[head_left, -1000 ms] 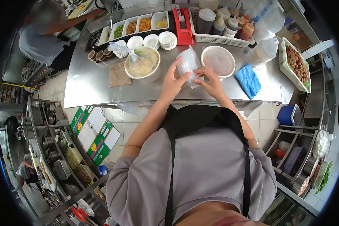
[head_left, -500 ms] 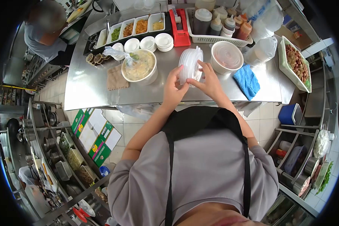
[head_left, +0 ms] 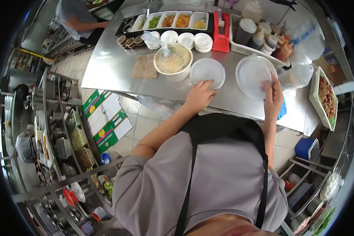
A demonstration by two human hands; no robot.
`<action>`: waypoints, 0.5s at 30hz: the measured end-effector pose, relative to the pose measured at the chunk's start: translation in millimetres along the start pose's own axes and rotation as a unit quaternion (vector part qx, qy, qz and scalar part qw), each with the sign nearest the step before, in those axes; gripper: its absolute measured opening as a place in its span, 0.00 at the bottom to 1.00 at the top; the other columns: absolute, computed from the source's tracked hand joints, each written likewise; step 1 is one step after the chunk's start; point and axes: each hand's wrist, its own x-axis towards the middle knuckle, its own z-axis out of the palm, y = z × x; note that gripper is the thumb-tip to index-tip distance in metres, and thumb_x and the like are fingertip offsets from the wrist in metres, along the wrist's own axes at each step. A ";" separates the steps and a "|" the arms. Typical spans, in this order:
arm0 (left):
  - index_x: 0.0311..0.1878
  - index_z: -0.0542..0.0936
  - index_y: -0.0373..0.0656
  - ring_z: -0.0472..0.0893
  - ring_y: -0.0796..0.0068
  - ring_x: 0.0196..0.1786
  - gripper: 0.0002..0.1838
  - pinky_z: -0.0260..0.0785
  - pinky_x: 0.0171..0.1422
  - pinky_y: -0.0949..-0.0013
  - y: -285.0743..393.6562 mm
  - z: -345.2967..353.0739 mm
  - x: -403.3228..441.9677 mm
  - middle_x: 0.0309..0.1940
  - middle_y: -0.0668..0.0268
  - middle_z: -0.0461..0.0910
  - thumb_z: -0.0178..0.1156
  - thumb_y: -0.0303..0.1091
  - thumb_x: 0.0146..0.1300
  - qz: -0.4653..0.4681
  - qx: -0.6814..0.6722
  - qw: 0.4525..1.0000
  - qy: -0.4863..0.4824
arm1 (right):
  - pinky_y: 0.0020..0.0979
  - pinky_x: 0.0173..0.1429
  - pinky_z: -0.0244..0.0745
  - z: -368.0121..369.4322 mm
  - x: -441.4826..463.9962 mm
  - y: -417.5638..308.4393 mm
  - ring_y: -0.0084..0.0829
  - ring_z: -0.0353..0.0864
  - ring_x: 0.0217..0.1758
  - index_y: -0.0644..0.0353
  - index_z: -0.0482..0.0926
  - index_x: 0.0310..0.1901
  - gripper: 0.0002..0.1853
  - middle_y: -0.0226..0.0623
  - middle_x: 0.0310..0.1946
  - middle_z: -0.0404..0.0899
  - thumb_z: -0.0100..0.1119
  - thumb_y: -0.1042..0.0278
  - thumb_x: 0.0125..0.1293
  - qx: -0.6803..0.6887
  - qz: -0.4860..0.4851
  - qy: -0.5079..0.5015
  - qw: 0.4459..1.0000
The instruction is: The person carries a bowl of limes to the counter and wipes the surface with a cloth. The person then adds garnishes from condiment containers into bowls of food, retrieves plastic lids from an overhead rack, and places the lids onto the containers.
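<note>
A round clear plastic lid [head_left: 252, 74] is pinched at its right edge by my right hand [head_left: 274, 96]; the lid is tilted and hides the round tub behind it. My left hand [head_left: 200, 96] rests its fingers, apart, on the near rim of the other clear lids [head_left: 207, 71], which lie flat on the steel counter. Whether these lids are one or a stack is hard to see from above. Left of them stands a white tub of pale food [head_left: 177, 70] with a knotted plastic bag [head_left: 161, 43] on top.
Behind are small white dishes [head_left: 203, 41], a topping tray [head_left: 183, 20], a red holder [head_left: 221, 37] and a basket [head_left: 244, 48] of sauce bottles. A brown cloth [head_left: 144, 66] lies left, a blue cloth [head_left: 282, 111] right. A co-worker's arm [head_left: 84, 25] shows far left.
The lids, held upright between both hands before, have been parted: one is in my right hand to the right, the others lie on the counter under my left hand. The view has shifted.
</note>
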 end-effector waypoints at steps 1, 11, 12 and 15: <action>0.44 0.80 0.46 0.77 0.65 0.46 0.11 0.68 0.52 0.67 3.9 -1.8 2.7 0.48 0.65 0.77 0.56 0.32 0.58 -0.021 -0.023 1.000 -0.002 | 0.17 0.37 0.66 -2.3 0.1 -4.9 0.16 0.71 0.32 0.66 0.71 0.55 0.17 0.30 0.33 0.76 0.48 0.78 0.65 -0.016 -0.003 -0.027 1.000; 0.44 0.79 0.36 0.77 0.78 0.40 0.15 0.71 0.44 0.72 18.1 -47.5 47.2 0.37 0.65 0.80 0.60 0.39 0.61 -0.346 -0.695 0.626 -0.076 | 0.17 0.33 0.59 22.3 -10.3 -18.8 0.15 0.62 0.28 0.60 0.77 0.51 0.14 0.24 0.30 0.72 0.49 0.77 0.66 -0.016 0.011 -0.197 0.980; 0.44 0.79 0.36 0.78 0.78 0.39 0.15 0.72 0.43 0.73 17.6 -52.1 47.9 0.37 0.65 0.80 0.60 0.39 0.61 -0.341 -0.697 0.626 -0.082 | 0.17 0.33 0.59 21.4 -8.5 -19.8 0.15 0.62 0.28 0.60 0.77 0.51 0.14 0.24 0.30 0.72 0.49 0.78 0.66 -0.006 0.016 -0.186 0.982; 0.45 0.79 0.35 0.79 0.76 0.37 0.15 0.75 0.42 0.72 12.7 -54.3 45.8 0.38 0.62 0.80 0.60 0.36 0.60 -0.329 -0.687 0.636 -0.119 | 0.16 0.34 0.59 18.2 -5.9 -17.3 0.15 0.61 0.28 0.60 0.78 0.50 0.13 0.25 0.32 0.73 0.49 0.78 0.65 0.002 0.015 -0.182 0.983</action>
